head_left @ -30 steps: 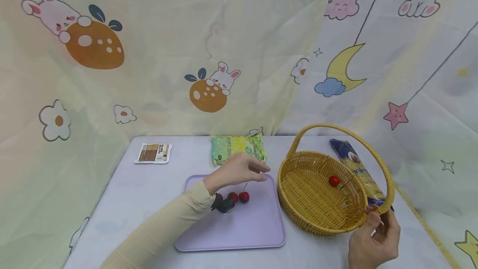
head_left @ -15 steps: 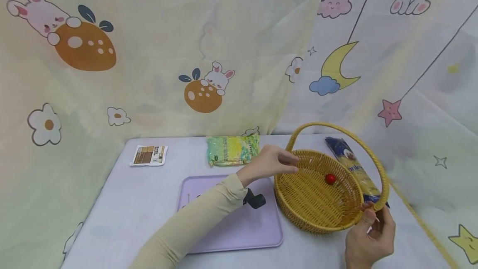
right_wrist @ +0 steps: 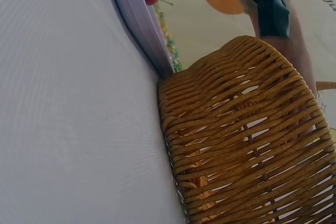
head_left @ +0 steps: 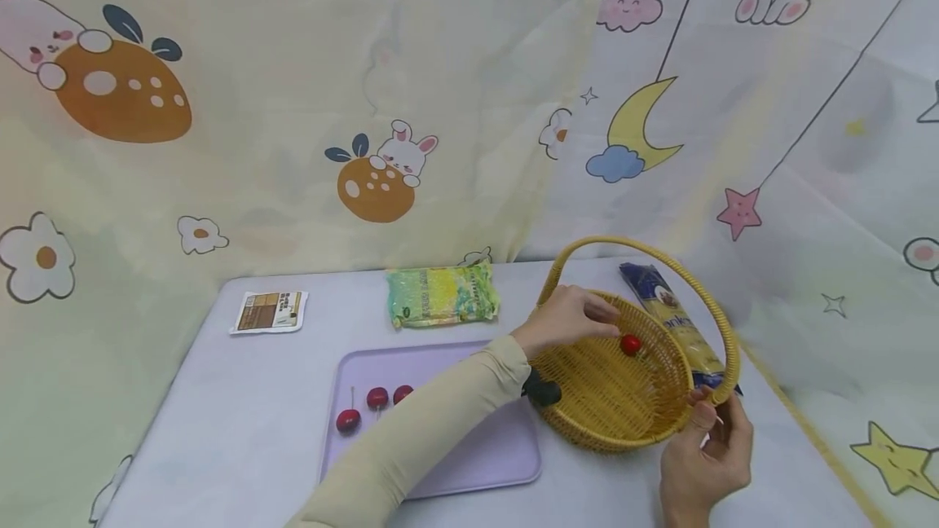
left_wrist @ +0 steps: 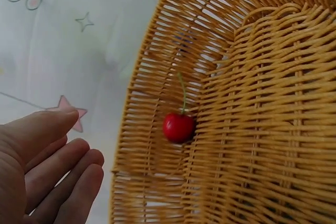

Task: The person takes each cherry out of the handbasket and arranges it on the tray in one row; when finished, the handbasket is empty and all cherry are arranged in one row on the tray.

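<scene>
My left hand [head_left: 575, 318] hovers over the left rim of a round wicker basket [head_left: 623, 402], fingers loosely bent with nothing between them. Just beyond its fingertips lies a red cherry [head_left: 630, 345] inside the basket. The left wrist view shows this cherry [left_wrist: 178, 127] with its green stem against the woven wall, apart from the fingers [left_wrist: 79, 192]. My right hand [head_left: 706, 459] grips the basket at the near right, where the arched handle meets the rim. On the lilac tray [head_left: 506, 459] sit more cherries [head_left: 377, 398], partly covered by my left sleeve.
Behind the tray lies a green-yellow packet [head_left: 443, 295], and a small brown-white packet [head_left: 271, 312] is at the back left. A blue-gold bag [head_left: 675, 320] lies behind the basket's right side. A patterned cloth [head_left: 469, 129] hangs at the back.
My left hand has moved right, from above the tray to over the basket, uncovering cherries on the tray. The right hand keeps its grip on the basket. The head view has turned right.
</scene>
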`<state>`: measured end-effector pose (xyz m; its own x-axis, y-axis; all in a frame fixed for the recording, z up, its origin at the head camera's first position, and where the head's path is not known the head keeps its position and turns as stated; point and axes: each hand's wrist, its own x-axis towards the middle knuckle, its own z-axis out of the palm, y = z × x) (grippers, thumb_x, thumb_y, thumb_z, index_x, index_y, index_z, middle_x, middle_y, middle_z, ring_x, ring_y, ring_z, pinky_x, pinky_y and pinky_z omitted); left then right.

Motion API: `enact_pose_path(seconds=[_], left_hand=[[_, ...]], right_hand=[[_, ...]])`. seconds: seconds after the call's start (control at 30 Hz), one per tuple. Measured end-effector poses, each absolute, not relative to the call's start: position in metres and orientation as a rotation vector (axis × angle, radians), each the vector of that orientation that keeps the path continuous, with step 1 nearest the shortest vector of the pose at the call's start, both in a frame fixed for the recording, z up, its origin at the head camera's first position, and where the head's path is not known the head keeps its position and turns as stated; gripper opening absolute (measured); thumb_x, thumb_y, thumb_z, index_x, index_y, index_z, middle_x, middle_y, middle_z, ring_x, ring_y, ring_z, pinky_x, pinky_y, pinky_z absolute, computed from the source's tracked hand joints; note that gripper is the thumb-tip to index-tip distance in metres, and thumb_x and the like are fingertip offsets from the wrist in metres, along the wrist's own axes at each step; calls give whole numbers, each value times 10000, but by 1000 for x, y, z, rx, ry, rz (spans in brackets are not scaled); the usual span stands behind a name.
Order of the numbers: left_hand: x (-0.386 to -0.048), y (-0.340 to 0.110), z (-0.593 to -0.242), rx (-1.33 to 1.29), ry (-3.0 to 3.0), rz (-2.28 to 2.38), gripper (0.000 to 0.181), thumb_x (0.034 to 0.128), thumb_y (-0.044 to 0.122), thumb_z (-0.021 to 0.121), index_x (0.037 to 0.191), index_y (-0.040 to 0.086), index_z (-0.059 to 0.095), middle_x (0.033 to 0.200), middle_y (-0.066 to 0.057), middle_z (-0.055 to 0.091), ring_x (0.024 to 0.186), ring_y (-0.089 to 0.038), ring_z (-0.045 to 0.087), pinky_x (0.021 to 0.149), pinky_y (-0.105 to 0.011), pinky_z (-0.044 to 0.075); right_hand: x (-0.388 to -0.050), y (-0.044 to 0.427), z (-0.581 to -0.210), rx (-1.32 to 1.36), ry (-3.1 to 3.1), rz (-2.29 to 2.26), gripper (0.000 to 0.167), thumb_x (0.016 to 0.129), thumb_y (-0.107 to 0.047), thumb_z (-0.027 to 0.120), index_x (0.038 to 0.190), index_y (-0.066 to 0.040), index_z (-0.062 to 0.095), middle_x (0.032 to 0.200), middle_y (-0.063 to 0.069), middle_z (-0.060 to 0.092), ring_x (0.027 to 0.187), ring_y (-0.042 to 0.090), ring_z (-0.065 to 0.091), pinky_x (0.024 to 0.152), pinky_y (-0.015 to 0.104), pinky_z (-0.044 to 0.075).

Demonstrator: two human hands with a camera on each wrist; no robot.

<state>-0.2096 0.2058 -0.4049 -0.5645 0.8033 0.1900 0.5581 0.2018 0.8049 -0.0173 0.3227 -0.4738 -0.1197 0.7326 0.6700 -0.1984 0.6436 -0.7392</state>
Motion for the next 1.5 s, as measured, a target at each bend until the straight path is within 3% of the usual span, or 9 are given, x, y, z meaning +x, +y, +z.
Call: enact_pose_path(seconds=[0.2,0.23,0.37,0.57,0.7,0.9,1.13,1.3,1.5], left_hand=[[-208,228,-403,1245,2247,1251,307,954,297,789,1237,177,787,1091,124,799,915,63,697,1027,-226,507],[-208,232,-404,1237,2253,1246,305,954,302,788,1234,180,788,1086,125,799,918,54,697,995,-233,531],[-207,247,-410,1217,2288,1221,302,948,320,794,1215,179,796,1068,112,803,935,28,693,1120,-271,456],[-203,261,-421,1154,2307,1212,305,917,282,832,1191,151,806,1071,61,806,928,-24,706,836,-208,572],[-203,268,-430,1120,2341,1188,301,920,277,829,1197,163,804,1070,68,805,954,-47,709,848,-203,564],[-202,281,-442,1099,2380,1158,274,905,282,843,1150,163,820,1052,73,808,934,-48,715,768,-175,558],[-197,285,-446,1093,2403,1076,115,898,234,848,985,158,850,932,56,797,635,-72,678,552,-178,519],[-197,287,-447,1124,2452,1024,81,910,221,838,973,172,852,898,81,774,653,-11,595,550,-160,483],[-195,287,-446,1154,2447,1000,100,929,180,816,1023,176,849,967,63,786,687,-9,622,566,-145,497]], right_hand=[[-17,321,-471,-378,-1433,888,292,1017,52,605,1302,95,649,1088,-51,698,957,63,669,868,118,525],[-17,320,-469,-362,-1420,895,287,1014,66,602,1294,108,648,1084,-31,702,957,71,671,869,121,526],[-15,314,-463,-332,-1396,904,277,1007,88,599,1275,151,637,1076,-13,703,943,79,670,859,122,526],[-16,310,-459,-356,-1441,878,291,1005,88,603,1291,132,637,1091,80,701,954,74,668,862,116,528],[-17,311,-459,-366,-1467,856,303,995,96,612,1295,129,636,1088,129,701,948,58,669,854,107,529],[-16,311,-458,-358,-1453,851,304,981,132,608,1283,140,638,1071,44,700,927,55,667,839,107,529],[-14,304,-452,-343,-1438,861,292,982,135,604,1271,157,634,1069,-23,700,910,52,670,837,103,528],[-13,303,-448,-333,-1431,857,282,991,107,609,1267,163,634,1074,-22,703,908,45,671,836,100,529],[-13,305,-451,-368,-1447,847,282,1005,84,602,1275,162,630,1091,-90,682,924,40,663,851,96,527]])
